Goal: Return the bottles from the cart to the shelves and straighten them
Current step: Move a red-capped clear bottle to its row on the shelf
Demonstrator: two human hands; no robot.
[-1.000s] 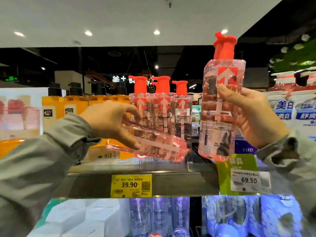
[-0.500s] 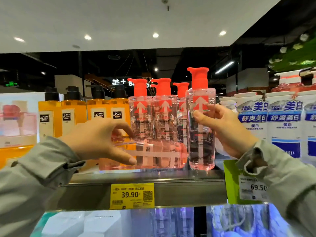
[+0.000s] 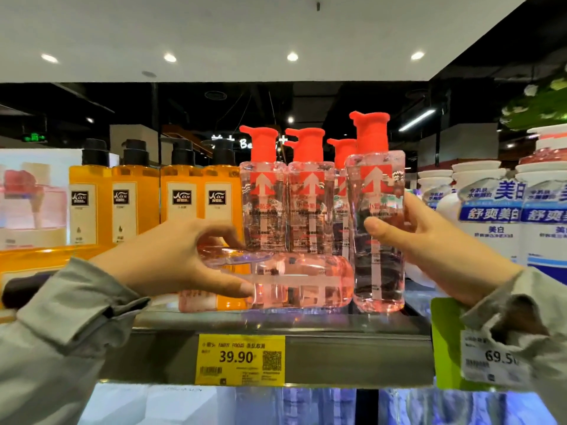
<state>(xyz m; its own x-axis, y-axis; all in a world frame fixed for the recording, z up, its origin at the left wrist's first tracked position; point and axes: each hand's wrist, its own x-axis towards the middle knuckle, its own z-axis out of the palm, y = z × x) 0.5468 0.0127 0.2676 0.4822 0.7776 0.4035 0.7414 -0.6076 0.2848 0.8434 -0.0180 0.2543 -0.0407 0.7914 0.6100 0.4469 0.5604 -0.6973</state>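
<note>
- Looking nearest first: finding a yellow price tag (image 3: 241,358) stuck on the front of the shelf (image 3: 352,351), and a green tag (image 3: 445,332) sticking out at the near right.
- Holding a lying bottle (image 3: 300,283) with the left hand (image 3: 171,259), fingers curled over the top and thumb under, tight on it.
- Guessing why: lying flat along the near edge of the shelf is not tidy, so gripping one end looks like getting ready to tip it up. Cannot see its pump behind the hand.
- Wrapping the right hand (image 3: 429,246) round an upright bottle (image 3: 376,228), thumb in front and fingers behind, clamped on its middle.
- Gripping the middle likely to keep it straight and stop it tipping.
- Placing that upright bottle at the near right of the pink row, right against the end of the lying one. Cannot tell if its bottom rests on the shelf or hangs just above.
- Leaving more pink bottles (image 3: 265,207) standing just behind, red pumps up, arrows facing near.
- Keeping like with like, it seems: orange bottles (image 3: 135,207) to the far left, white bottles (image 3: 487,216) to the far right.
- Seeing no cart anywhere.
</note>
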